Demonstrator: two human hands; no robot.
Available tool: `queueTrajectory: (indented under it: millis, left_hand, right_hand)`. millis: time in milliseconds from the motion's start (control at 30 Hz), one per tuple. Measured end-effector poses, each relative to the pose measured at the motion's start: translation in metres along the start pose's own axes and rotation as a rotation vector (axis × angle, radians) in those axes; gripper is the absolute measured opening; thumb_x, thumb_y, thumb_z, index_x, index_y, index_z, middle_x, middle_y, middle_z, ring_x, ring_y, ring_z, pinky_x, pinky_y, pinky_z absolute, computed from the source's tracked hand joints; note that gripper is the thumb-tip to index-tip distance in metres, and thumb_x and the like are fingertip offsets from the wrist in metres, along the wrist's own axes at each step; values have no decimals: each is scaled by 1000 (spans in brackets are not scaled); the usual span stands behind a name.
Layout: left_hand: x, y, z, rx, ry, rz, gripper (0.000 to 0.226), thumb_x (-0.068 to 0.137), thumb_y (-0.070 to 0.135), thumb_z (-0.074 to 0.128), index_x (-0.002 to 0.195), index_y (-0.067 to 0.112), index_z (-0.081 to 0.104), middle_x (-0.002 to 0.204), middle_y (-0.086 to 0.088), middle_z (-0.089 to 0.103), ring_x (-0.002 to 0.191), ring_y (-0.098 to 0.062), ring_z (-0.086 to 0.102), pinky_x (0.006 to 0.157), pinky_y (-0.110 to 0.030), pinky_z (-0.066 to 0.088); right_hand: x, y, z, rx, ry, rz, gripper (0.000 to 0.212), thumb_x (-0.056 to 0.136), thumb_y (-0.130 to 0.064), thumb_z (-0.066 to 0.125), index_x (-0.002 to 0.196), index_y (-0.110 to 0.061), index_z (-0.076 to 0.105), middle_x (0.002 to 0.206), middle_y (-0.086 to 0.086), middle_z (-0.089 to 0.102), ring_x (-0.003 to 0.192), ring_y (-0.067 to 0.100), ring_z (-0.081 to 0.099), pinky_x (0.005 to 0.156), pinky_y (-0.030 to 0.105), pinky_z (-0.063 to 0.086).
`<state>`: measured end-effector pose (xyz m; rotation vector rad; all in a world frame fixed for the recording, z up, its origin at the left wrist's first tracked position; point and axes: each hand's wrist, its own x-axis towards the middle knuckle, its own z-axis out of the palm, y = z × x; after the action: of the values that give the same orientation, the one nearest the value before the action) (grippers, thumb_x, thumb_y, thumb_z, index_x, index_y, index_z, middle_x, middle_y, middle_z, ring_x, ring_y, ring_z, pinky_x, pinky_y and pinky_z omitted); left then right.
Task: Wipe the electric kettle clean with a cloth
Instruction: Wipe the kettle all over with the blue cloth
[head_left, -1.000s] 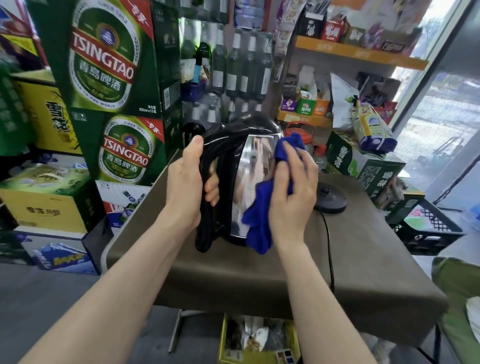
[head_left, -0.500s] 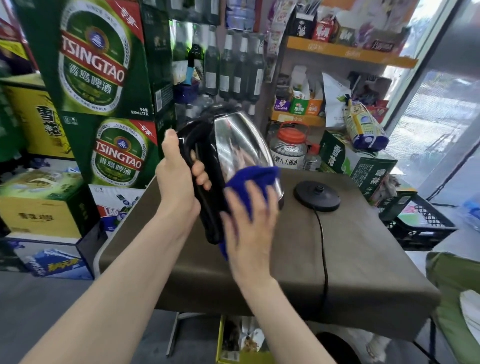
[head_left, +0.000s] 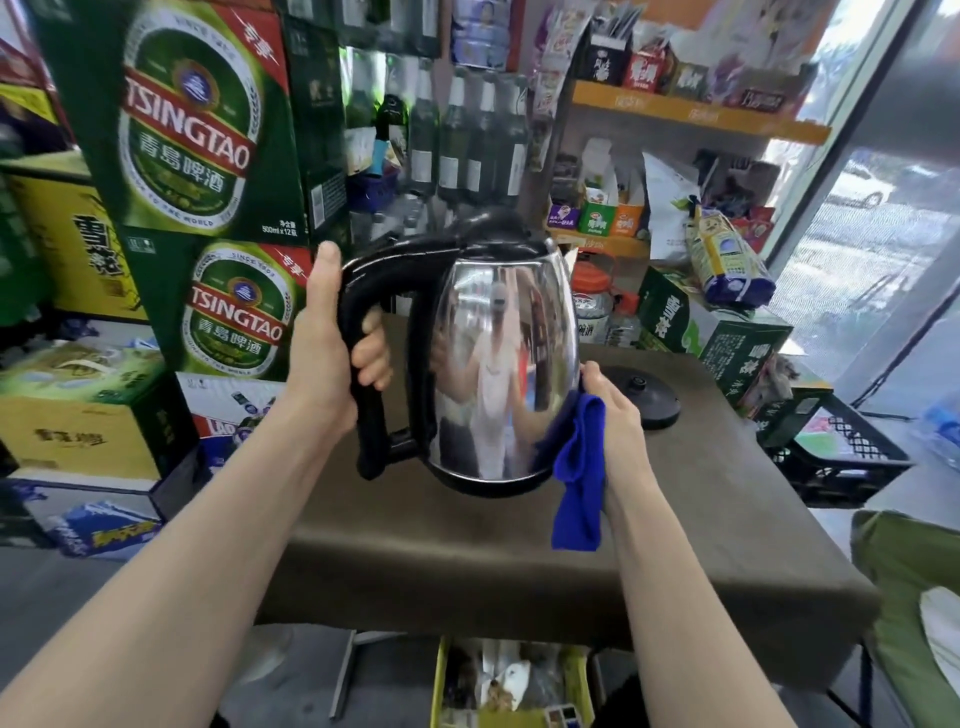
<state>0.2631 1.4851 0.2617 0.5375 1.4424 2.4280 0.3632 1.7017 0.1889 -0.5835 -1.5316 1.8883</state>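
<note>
Electric kettle (head_left: 498, 374): held upright above the desk (head_left: 701, 545) by its handle, enclosed in the left hand (head_left: 324, 353), exposing the steel body. Blue cloth (head_left: 579, 467): pinched by the right hand (head_left: 618, 421) against the kettle's far side.

Daylight from glass front (head_left: 872, 218) at right; glare on shiny steel kettle (head_left: 498, 364); wide-angle bending at edges; soft blur.

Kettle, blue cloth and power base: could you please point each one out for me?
Kettle (head_left: 498, 364), head view, on its shiny steel side.
Blue cloth (head_left: 579, 483), head view, on the hanging fold.
Power base (head_left: 649, 397), head view, on its black top.
</note>
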Motion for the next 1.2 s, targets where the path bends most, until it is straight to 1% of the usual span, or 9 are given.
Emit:
queueTrajectory:
  millis: [133,300,533,633,733,833,1000,1100,1200]
  left_hand:
    - [9,-21,3,131,-6,61,61,73,74,48,49,18,41,34,3,30,28,-15,25,35,-23,24]
    - [12,-54,-6,212,-3,161,54,79,61,49,43,21,47,34,0,34,29,-16,28,36,-23,26]
    - [12,-78,-21,360,3,261,63,84,56,44,48,4,46,37,-3,45,37,-17,43,46,-26,39]
    - [14,-77,-37,507,26,246,62,86,60,41,61,6,56,55,-7,57,55,-19,54,61,-29,44]
    - [10,-61,-50,867,-5,418,35,90,54,44,101,27,62,96,3,64,91,-10,58,83,-30,46]
    - [5,-42,-40,1282,-33,698,59,88,44,59,139,15,50,128,-7,55,118,-21,49,102,-33,39]
    - [12,-43,-27,1464,-139,763,59,86,9,71,141,6,52,129,-16,61,118,-35,55,101,-42,45]
    - [23,-36,-34,1444,-146,773,53,82,1,73,133,6,61,125,-16,65,114,-37,58,98,-44,47]
    - [41,-30,-36,1484,-155,792,45,84,1,71,128,10,67,122,-12,68,115,-38,56,100,-40,42]
  right_hand:
    - [1,4,3,-2,6,-122,24,104,-28,55,104,-27,79,111,5,76,107,24,67,108,49,48]
    - [1,20,2,-37,39,-108,30,103,-35,56,127,-23,69,125,8,71,120,31,65,107,51,50]
    - [1,43,1,-84,44,-71,28,104,-28,55,128,-22,68,122,4,73,116,26,67,102,44,54]
    - [7,38,3,-102,41,-133,27,104,-24,55,126,-21,70,119,1,74,114,26,68,92,31,57]
    - [26,26,8,-69,91,-152,25,105,-25,55,123,-20,72,119,7,74,113,28,68,101,45,55]
    - [50,13,13,-39,125,-61,24,106,-24,51,113,-18,74,112,9,75,104,23,68,104,49,52]
    - [53,11,26,-33,-75,124,22,106,-18,52,101,-11,72,87,4,76,83,22,67,75,29,60]
    - [39,16,19,-65,-100,46,23,106,-20,52,115,-11,71,108,14,73,96,25,64,94,43,53]
    - [-1,36,18,-113,16,-116,24,104,-25,56,125,-21,67,119,4,69,106,21,64,97,39,51]
